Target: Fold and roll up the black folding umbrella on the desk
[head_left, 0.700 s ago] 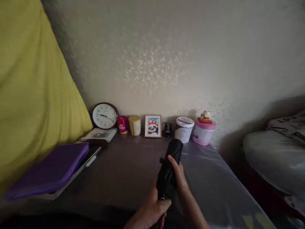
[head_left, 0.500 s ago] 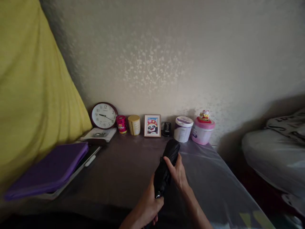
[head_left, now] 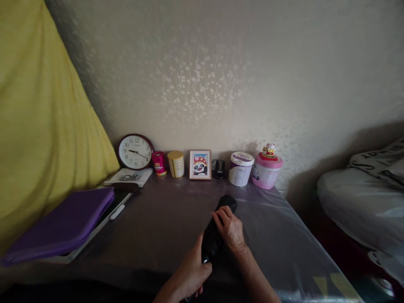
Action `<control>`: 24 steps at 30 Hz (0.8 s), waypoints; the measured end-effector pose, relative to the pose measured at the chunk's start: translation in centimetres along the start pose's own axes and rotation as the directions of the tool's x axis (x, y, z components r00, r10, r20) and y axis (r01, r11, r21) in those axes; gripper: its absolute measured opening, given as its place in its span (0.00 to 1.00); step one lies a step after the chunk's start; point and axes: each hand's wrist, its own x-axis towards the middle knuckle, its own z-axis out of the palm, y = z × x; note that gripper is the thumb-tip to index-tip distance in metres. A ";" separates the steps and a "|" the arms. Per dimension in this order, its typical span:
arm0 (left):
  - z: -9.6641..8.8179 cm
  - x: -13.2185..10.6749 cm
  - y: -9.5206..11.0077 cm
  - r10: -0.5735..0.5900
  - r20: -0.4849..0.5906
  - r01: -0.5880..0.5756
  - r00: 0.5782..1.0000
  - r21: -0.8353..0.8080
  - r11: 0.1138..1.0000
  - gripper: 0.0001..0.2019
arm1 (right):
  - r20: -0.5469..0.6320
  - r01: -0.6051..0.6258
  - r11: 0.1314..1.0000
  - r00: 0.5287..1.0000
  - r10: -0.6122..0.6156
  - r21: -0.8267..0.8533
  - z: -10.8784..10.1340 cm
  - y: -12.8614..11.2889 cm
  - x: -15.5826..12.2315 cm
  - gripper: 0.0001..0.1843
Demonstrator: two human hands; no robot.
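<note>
A folded black umbrella [head_left: 212,240] slants over the front of the table, its far end pointing away and to the right. Around its lower end, by the handle, my left hand [head_left: 193,269] is closed. My right hand [head_left: 230,227] lies over the upper part of the folded cloth, fingers curled across the top and closed on it. Most of the handle is hidden by my left hand.
Along the wall stand a round clock [head_left: 135,151], a pink can [head_left: 159,163], a yellow-lidded tin [head_left: 176,164], a framed panda picture [head_left: 200,165], a black device [head_left: 219,169], a white tub [head_left: 241,169] and a pink tub [head_left: 267,171]. A purple folder [head_left: 63,223] lies left.
My right hand has turned from holding the umbrella's side, thumb up, to curling over its top. The umbrella's far end sits slightly lower. My left hand keeps its hold.
</note>
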 end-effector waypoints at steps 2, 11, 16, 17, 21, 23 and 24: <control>0.0 0.1 -0.2 -0.004 -0.006 0.005 1.000 0.024 1.000 0.41 | 0.020 -0.013 1.000 1.000 0.013 0.011 0.4 0.1 -0.3 0.15; -0.2 0.7 -1.4 -0.013 -0.022 0.015 1.000 0.110 0.994 0.38 | 0.165 -0.193 0.878 0.977 0.132 0.438 -0.8 0.7 -1.0 0.08; -0.2 0.9 -1.6 -0.035 -0.038 0.041 0.999 0.182 0.982 0.37 | 0.237 -0.240 0.758 0.964 0.116 0.606 -0.8 1.8 -1.6 0.07; -0.2 0.9 -1.7 -0.037 -0.042 0.045 0.998 0.208 0.977 0.37 | 0.226 -0.240 0.744 0.966 0.122 0.624 -0.6 2.0 -1.7 0.06; -0.4 1.2 -2.4 -0.012 -0.070 0.036 0.998 0.359 0.933 0.36 | 0.230 -0.293 0.753 0.954 0.191 0.589 -1.1 2.6 -2.7 0.08; -0.5 1.4 -2.8 0.037 -0.104 0.014 0.994 0.452 0.892 0.37 | 0.244 -0.323 0.772 0.944 0.222 0.547 -1.8 2.7 -3.4 0.09; -0.5 1.5 -3.0 0.064 -0.122 0.005 0.990 0.494 0.869 0.38 | 0.248 -0.325 0.781 0.943 0.223 0.533 -2.2 2.6 -3.7 0.09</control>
